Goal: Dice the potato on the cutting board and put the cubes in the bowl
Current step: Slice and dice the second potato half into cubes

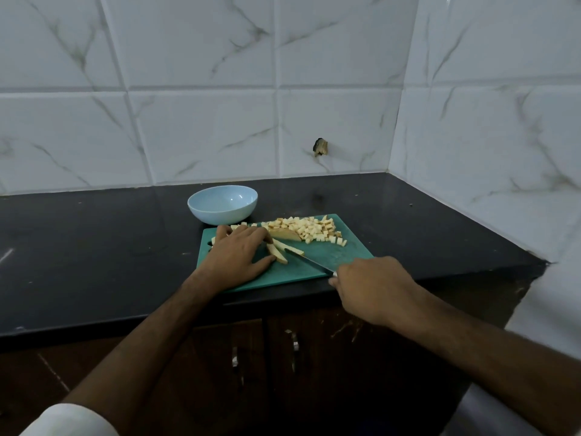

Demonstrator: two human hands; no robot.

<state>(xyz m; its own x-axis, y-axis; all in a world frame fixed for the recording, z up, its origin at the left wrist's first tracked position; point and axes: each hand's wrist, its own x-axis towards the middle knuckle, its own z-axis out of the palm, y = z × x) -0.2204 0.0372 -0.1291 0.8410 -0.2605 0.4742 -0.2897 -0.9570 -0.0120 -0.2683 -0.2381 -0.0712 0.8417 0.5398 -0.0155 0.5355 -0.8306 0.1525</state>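
A green cutting board lies on the black counter. A heap of pale potato cubes covers its far right part, with a larger uncut piece beside them. Several long potato strips lie mid-board. My left hand rests flat over the strips' left ends, fingers fairly straight. My right hand grips the handle of a knife, whose blade points left toward the strips, its tip just right of them. A light blue bowl stands behind the board's left corner, with nothing inside it.
The black counter runs left and meets white marble-look tiled walls at the back and right. Its front edge lies just under the board. Dark wooden cabinet doors with metal handles are below. A small dark hole marks the back wall.
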